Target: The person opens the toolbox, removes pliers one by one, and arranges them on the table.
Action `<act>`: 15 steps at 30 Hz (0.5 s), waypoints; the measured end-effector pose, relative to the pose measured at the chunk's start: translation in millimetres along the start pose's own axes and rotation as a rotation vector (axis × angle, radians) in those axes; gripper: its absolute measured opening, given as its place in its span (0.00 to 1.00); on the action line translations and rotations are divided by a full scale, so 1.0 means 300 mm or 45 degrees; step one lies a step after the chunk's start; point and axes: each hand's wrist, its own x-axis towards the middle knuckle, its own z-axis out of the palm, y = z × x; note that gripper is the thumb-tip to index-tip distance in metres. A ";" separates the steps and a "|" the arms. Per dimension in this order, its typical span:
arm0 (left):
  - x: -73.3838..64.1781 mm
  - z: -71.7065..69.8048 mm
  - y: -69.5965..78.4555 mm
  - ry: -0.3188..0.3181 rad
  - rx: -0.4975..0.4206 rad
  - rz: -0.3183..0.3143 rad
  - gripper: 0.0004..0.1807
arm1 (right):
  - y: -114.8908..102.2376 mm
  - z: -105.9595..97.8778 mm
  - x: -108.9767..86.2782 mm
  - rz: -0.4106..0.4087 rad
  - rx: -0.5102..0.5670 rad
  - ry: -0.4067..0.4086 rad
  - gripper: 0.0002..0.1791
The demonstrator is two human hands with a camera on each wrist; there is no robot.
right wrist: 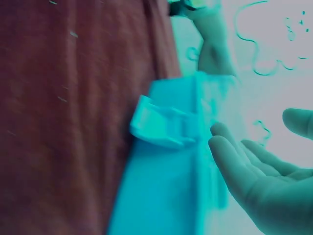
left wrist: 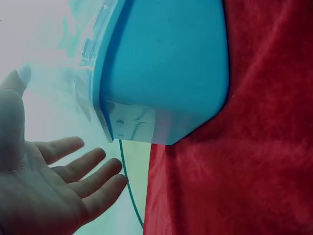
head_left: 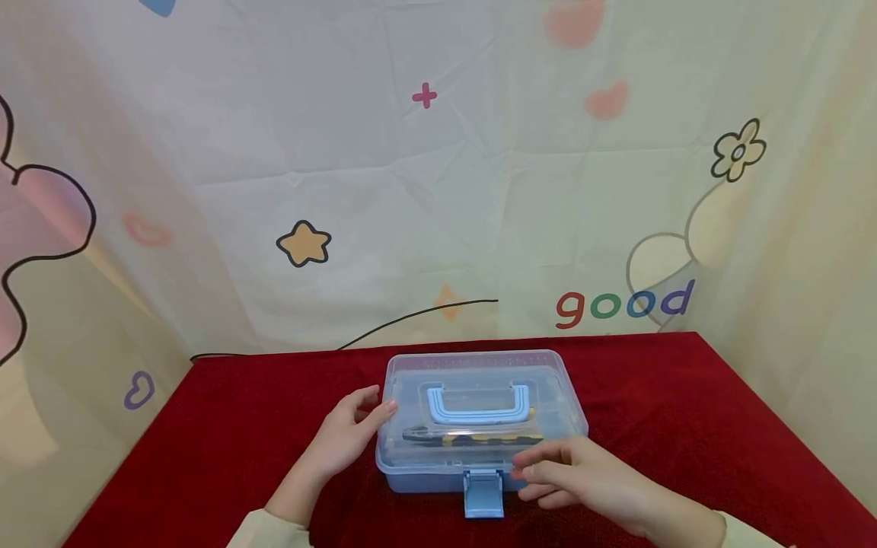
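A blue plastic storage box [head_left: 425, 482] with a clear lid [head_left: 411, 396] and a light blue handle [head_left: 479, 417] stands on the red cloth. Its front latch [head_left: 483, 495] hangs flipped down. Through the lid a black and yellow tool [head_left: 473, 439] shows, its kind unclear. My left hand [head_left: 346, 430] is at the box's left side, thumb by the lid's edge; in the left wrist view its fingers are spread and loose. Near the front right corner is my right hand [head_left: 582, 476], its fingers loosely bent beside the latch, holding nothing in the right wrist view.
The table is covered by a red cloth [head_left: 260, 411]. Behind it hangs a pale curtain [head_left: 384, 205] printed with a star, hearts, a flower and the word "good".
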 end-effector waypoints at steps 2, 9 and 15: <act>0.001 -0.003 -0.001 0.024 0.029 0.033 0.42 | -0.024 -0.016 -0.004 -0.059 -0.040 -0.003 0.25; -0.003 -0.014 -0.005 0.052 0.025 0.162 0.37 | -0.090 -0.083 0.004 -0.313 -0.235 0.167 0.26; -0.020 -0.018 -0.003 0.043 0.010 0.208 0.39 | -0.080 -0.115 0.020 -0.466 -0.308 0.512 0.23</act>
